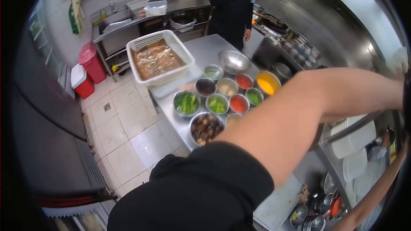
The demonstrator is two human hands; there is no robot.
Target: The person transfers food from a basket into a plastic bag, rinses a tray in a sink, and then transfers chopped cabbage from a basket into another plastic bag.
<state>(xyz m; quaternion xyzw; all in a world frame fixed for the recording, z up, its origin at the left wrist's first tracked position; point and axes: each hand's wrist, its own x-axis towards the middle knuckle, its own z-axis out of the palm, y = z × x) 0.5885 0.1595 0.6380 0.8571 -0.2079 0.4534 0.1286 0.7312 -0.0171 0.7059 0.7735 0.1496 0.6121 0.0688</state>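
My left arm [274,132], in a short black sleeve, stretches across the view to the right edge, with a dark band at the wrist. Past that edge my left hand is out of sight. At lower right my right forearm [370,199] rises toward the same edge, and its hand is not visible either. Both arms reach toward the side with stacked white plates [353,141] on a shelf. Beneath my left arm stands a steel table [201,51] with several steel bowls, including mushroom-like brown pieces [206,129], cut green vegetables [187,103], red pieces [239,103] and yellow liquid [268,83].
A white basket [139,45] of brown contents sits at the table's far left corner. A person [231,13] in a dark apron stands behind the table. Red bins [92,62] are on the tiled floor. Small bowls [322,203] and a cutting board [278,203] lie at lower right.
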